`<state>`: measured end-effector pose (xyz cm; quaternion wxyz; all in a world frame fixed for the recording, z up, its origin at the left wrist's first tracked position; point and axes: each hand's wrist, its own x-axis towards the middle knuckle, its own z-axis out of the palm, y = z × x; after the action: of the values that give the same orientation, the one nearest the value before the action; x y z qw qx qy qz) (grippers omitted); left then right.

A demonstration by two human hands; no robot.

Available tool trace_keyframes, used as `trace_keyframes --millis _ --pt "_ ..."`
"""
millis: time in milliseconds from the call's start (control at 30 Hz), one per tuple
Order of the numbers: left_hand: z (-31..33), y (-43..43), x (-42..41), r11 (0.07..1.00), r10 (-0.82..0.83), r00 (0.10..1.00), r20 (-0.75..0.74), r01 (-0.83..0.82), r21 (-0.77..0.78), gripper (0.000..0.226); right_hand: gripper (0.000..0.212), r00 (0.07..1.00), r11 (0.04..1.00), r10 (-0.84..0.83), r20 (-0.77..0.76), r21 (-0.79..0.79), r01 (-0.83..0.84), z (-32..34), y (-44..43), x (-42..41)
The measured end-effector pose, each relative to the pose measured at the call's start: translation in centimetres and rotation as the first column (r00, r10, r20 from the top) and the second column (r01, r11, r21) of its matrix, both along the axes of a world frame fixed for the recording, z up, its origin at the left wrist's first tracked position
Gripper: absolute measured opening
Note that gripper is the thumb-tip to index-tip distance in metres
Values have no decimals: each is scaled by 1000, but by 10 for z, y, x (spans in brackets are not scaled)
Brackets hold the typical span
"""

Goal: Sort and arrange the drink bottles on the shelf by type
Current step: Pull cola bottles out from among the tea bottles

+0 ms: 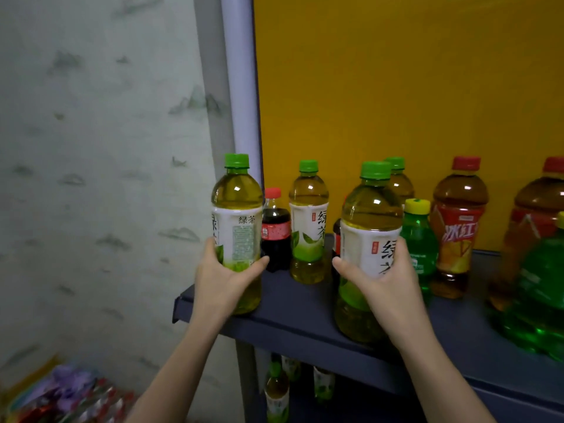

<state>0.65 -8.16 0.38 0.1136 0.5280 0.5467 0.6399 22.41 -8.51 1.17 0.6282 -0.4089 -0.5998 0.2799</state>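
While both forearms reach up from the lower edge of the view, each hand grips one green tea bottle. Left hand: fingers curled round the back of the left green tea bottle, thumb pressed across the lower label on the near side. Right hand: thumb laid on the left flank of the right green tea bottle, fingers wrapped round its far right side, mostly hidden.

Surface: dark blue shelf, front lip visible, yellow back panel behind. Grey-white upright post at the shelf's left end. Pale wall with faint grey marks to the left.

Both held bottles stand upright, long axes vertical, green caps up. Left one sits at the shelf's left front corner; right one at the front edge, nearer centre. Whether their bases touch the shelf: cannot tell.

Behind, between them: small cola bottle and a third green tea bottle, upright. To the right: a small green soda bottle, an iced red tea bottle.
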Motion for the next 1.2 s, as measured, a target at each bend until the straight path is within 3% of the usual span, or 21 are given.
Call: trace_keyframes --millis 133,333,567,733,967,1200 --pt "-3 28 -11 1000 -31 999 -21 31 -6 57 53 998 998 -55 28 -7 56 -5 5 -9" --pt "-14 60 -23 990 -142 990 6 143 -9 59 63 973 974 -226 38 20 225 -9 9 -19" --pt "-16 78 -44 947 -298 953 43 301 -110 89 68 874 884 -467 136 97 457 -17 3 -26" --pt "-13 90 -50 939 -320 947 4 318 -127 75 87 807 827 -561 182 146 542 -20 -4 -32" --pt "4 109 -60 942 -317 939 -134 295 -163 80 79 730 770 -637 245 157 619 -20 -3 -22" --pt "9 131 -57 890 -425 897 -121 389 -239 76 74 635 693 -717 288 195 694 -18 3 -15"
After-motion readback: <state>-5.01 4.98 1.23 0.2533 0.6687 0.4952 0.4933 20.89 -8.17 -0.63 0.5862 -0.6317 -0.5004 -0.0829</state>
